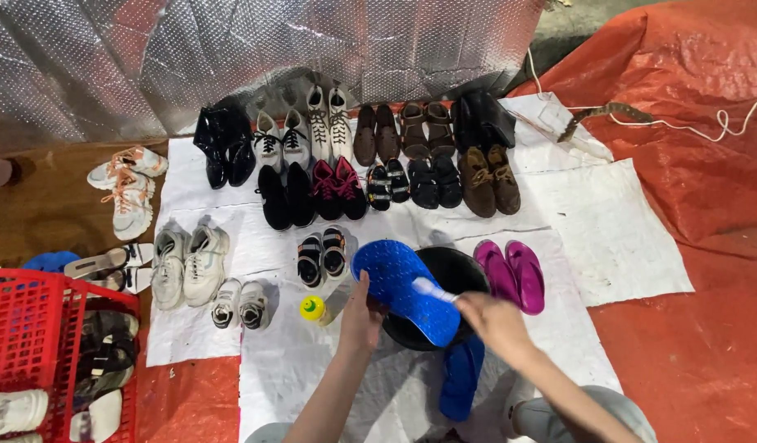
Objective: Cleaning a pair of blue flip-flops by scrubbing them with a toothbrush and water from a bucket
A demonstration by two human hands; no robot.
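the fingers of the left hand (360, 316) were wrapped round the near-left edge of a blue slipper (405, 289), holding it sole-up and tilted over a black basin (459, 271), likely so that whatever came off the sole would fall into the bowl rather than onto the sheets. the right hand (495, 320) was closed on a small white brush (433, 289) whose head lay against the sole, a grip that let the bristles press flat on the ribbed surface.

the slipper's mate, a second blue slipper (460, 377), lay on the white sheet (616, 238) just near the basin, within easy reach. a bottle with a yellow cap (313, 308) stood just left of the left hand. to the right of the basin lay a pair of purple flip-flops (511, 274), side by side.

farther off, pairs of shoes were set in rows on the sheets, toes together, apparently to keep each pair matched: grey-white sneakers (186, 264) on the left, black and pink ones (313, 193) in the middle, brown shoes (489, 179) to the far right. a red basket (26, 328) at the near left held more footwear in a heap. orange tarpaulin (706, 164) covered the floor on the right.
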